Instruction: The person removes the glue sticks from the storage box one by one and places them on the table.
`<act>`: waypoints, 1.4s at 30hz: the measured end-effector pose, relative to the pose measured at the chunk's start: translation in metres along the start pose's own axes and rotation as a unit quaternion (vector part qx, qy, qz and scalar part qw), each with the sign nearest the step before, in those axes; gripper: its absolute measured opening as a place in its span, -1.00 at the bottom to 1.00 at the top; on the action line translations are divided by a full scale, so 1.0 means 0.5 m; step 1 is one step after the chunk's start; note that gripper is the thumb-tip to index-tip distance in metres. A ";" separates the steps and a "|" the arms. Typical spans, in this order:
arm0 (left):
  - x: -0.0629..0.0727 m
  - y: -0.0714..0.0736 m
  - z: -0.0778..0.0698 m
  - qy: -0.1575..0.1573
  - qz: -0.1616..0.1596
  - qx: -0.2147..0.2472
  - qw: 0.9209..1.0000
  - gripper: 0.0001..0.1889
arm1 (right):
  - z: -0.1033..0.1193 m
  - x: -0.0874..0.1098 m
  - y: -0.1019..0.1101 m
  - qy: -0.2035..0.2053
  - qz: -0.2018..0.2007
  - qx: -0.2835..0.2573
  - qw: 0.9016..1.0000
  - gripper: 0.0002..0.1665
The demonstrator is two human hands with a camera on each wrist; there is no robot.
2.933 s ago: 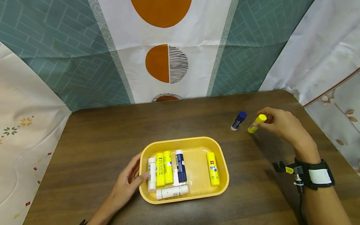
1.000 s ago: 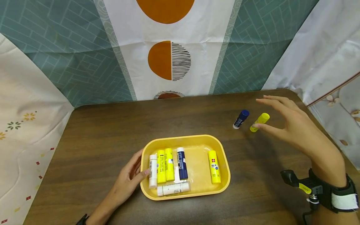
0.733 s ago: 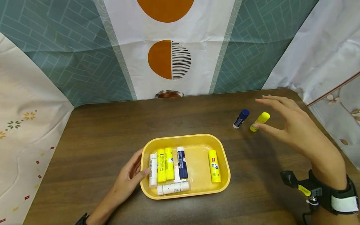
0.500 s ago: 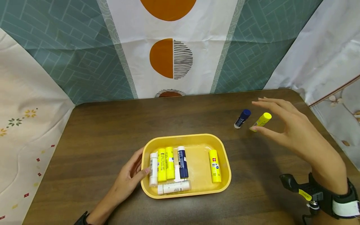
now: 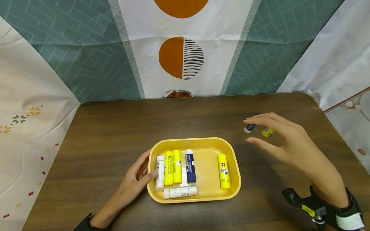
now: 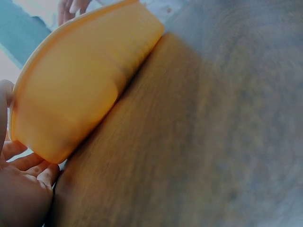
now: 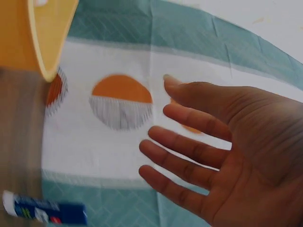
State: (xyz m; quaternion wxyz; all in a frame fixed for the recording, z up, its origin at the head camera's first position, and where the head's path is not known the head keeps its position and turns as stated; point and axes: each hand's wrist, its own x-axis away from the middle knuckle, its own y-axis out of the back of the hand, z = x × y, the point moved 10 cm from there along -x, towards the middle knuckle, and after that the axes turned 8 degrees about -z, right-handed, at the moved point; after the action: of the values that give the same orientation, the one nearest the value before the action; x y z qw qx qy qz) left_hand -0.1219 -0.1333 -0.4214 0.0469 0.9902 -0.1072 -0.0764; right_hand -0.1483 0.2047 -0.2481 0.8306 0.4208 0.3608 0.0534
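My left hand (image 5: 134, 181) grips the left end of a yellow plastic tray (image 5: 206, 173), thumb at the rim and fingers along the outer wall. In the left wrist view the fingers touch the tray wall (image 6: 71, 90). Inside lie yellow glue sticks (image 5: 168, 168), a blue glue stick (image 5: 190, 166) and white ones (image 5: 181, 192). My right hand (image 5: 292, 144) hovers over the table with fingers spread and holds nothing. Behind it, partly hidden, stand a blue glue stick (image 5: 250, 127) and a yellow glue stick (image 5: 267, 132). The right wrist view shows the blue stick with a white end (image 7: 45, 210).
A brown wooden table (image 5: 115, 134) bears everything. A patterned cloth (image 5: 98, 57) hangs behind its back edge, with pale cloths (image 5: 31, 154) at both sides. One yellow glue stick (image 5: 224, 171) lies apart at the tray's right end.
My right hand has let go of the yellow glue stick, leaving it upright beside the blue one, drawn back with fingers spread, then moved left and toward the tray. The left hand keeps its grip.
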 end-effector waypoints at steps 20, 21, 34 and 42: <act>-0.002 -0.008 0.001 -0.012 0.010 0.017 1.000 -0.33 | 0.056 0.033 -0.171 -0.011 0.141 -0.049 0.989 -0.40; -0.002 -0.008 0.001 -0.012 0.011 0.018 1.000 -0.32 | 0.060 0.035 -0.178 -0.011 0.146 -0.050 0.988 -0.41; 0.001 -0.003 0.003 -0.014 0.009 0.019 1.000 -0.33 | 0.091 0.067 -0.270 -0.023 0.223 -0.047 0.973 -0.43; 0.001 0.004 0.001 -0.010 0.005 0.011 1.000 -0.33 | 0.112 0.076 -0.311 0.001 0.251 -0.059 0.966 -0.40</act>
State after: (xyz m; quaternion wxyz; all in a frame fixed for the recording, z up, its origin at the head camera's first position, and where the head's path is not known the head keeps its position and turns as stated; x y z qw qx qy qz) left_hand -0.1220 -0.1353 -0.4216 0.0352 0.9893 -0.1135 -0.0844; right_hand -0.1178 0.0828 -0.3621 0.8136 0.4483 0.2406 0.2816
